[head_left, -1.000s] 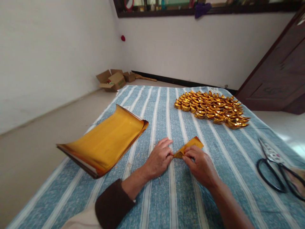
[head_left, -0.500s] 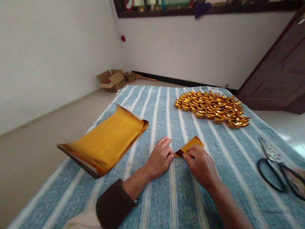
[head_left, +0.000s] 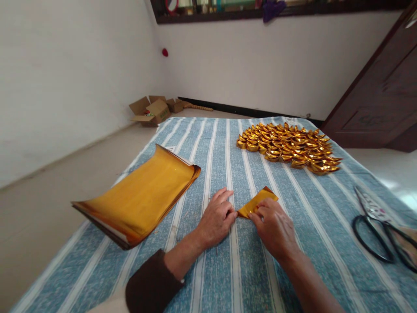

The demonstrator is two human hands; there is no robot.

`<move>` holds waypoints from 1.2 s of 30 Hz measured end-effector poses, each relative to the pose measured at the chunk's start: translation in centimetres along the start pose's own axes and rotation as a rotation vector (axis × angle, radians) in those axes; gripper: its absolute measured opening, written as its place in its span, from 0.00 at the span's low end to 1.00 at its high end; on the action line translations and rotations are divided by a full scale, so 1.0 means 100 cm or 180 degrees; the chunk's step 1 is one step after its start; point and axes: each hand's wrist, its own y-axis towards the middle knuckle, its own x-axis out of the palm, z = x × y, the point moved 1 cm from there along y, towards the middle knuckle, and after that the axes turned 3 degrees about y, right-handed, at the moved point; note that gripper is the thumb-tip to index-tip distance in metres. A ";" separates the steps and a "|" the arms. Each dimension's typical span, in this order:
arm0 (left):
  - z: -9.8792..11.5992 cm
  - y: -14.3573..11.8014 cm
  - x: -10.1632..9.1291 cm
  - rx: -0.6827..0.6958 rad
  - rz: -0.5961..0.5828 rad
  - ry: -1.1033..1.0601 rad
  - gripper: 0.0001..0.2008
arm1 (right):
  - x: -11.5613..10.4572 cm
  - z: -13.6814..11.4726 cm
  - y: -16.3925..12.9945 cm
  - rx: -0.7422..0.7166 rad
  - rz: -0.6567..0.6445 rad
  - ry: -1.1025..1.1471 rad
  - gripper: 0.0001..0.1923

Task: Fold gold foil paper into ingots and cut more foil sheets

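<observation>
The blue-and-white striped woven cloth [head_left: 192, 169] covers a flat surface. Directly on it: a stack of rectangular gold sheets [head_left: 140, 195], left; a small folded gold sheet [head_left: 254, 203], centre; boat-shaped shiny gold pieces [head_left: 288, 148], far right; black-handled metal scissors [head_left: 372, 209], near right.

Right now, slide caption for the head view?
Left hand and right hand on a gold sheet, folded gold pieces beyond.

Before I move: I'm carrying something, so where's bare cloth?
White-striped blue cloth lies bare between the curled golden sheet stack and shiny gold folded pieces, and between the right hand and black-handled scissors. Crowded: around small gold paper, at right and left hand.
</observation>
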 end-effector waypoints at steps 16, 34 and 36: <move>0.003 -0.001 0.001 0.0107 0.0264 0.0217 0.08 | -0.003 -0.005 0.006 0.0239 -0.0371 -0.0134 0.12; 0.005 -0.005 0.002 0.0431 0.0640 0.0550 0.04 | -0.007 -0.008 0.010 0.0285 -0.0510 -0.0268 0.11; 0.009 -0.005 0.001 0.0731 0.0717 0.0715 0.07 | -0.006 -0.008 0.010 0.0260 -0.0507 -0.0294 0.11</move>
